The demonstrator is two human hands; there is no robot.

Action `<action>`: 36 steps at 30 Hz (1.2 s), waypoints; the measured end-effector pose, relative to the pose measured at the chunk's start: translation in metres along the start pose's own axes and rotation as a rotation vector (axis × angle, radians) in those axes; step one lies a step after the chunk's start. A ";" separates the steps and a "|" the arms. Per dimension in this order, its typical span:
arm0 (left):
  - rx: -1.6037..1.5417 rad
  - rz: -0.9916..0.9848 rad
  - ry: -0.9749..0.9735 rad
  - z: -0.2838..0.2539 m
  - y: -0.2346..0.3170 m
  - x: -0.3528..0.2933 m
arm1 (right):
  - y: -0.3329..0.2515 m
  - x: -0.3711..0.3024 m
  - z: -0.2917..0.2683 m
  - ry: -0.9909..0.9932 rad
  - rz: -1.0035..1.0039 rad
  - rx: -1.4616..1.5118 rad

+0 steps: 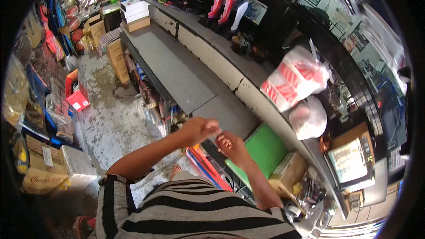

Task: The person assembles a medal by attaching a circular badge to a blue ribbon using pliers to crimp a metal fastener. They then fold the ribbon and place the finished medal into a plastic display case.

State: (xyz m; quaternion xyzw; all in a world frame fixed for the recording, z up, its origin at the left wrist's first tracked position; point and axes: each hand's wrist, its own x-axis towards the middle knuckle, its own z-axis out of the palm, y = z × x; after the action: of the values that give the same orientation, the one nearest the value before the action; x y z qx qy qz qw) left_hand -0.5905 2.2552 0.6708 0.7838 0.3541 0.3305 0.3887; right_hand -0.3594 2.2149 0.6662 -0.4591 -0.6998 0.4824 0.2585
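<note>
My left hand (201, 130) and my right hand (230, 146) are raised close together in front of my body, above the near edge of the grey counter (230, 117). The fingers of both are curled in. A small, pale, see-through scrap seems to show between the fingertips, but it is too small and blurred to name. Beside my right hand, a green spiral-bound notebook (265, 148) lies on the counter. Below the hands, several red, orange and blue flat items (206, 168) stand under the counter's edge.
On the raised ledge to the right sit a red-and-white plastic bag (294, 77) and a white plastic bag (308, 118). A cardboard box (288, 169) stands beyond the notebook. White boxes (134, 9) are stacked at the counter's far end. A red box (76, 90) rests on the floor at left.
</note>
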 end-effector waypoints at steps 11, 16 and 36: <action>-0.059 0.157 0.108 -0.168 -0.068 0.148 | -0.075 0.242 -0.107 0.910 -0.161 -0.600; -0.245 0.096 -0.036 -0.197 -0.112 0.308 | -0.073 0.287 -0.097 1.094 0.197 -0.676; -0.062 0.297 -0.310 -0.194 -0.132 0.388 | -0.072 0.350 -0.086 1.490 0.402 -0.604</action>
State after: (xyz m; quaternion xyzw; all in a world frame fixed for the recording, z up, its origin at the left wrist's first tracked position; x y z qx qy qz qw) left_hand -0.5782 2.7023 0.7469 0.8565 0.1606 0.2702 0.4094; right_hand -0.4743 2.5564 0.7385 -0.8245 -0.3493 -0.1200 0.4288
